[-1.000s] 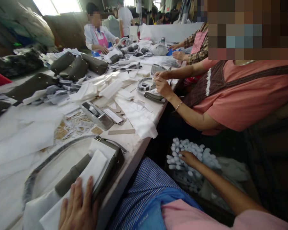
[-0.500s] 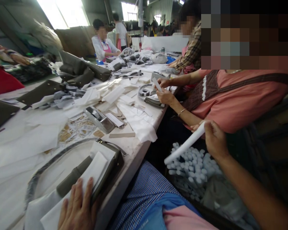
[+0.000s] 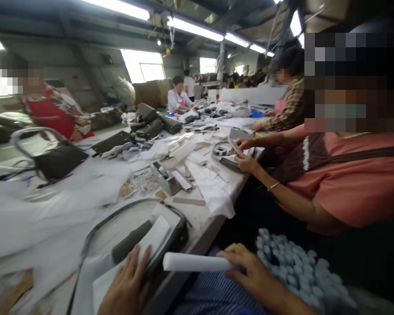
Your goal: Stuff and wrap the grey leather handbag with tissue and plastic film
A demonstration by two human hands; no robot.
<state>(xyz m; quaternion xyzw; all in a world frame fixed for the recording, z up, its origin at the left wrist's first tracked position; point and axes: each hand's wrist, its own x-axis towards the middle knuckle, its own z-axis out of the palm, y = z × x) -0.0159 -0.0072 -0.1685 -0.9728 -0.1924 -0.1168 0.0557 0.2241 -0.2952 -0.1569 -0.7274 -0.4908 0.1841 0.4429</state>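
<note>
Right hand (image 3: 251, 273) has a plain white rod (image 3: 197, 262) gripped by one end, fingers curled over it. Rod's smooth, roundish, pretty much level, with its free tip just right of the dark bag (image 3: 183, 229). Left hand (image 3: 126, 280) is flat, fingers stretched over white padding (image 3: 156, 234) on that bag. Bundle of similar rods (image 3: 292, 262) sits further right of the bag, worktop (image 3: 200, 217) underneath it.

High beyond our gripping right hand (image 3: 251, 270), we see tube lights (image 3: 197, 29) glare. Beside it, shadowed white rods (image 3: 290, 262) look soft.
</note>
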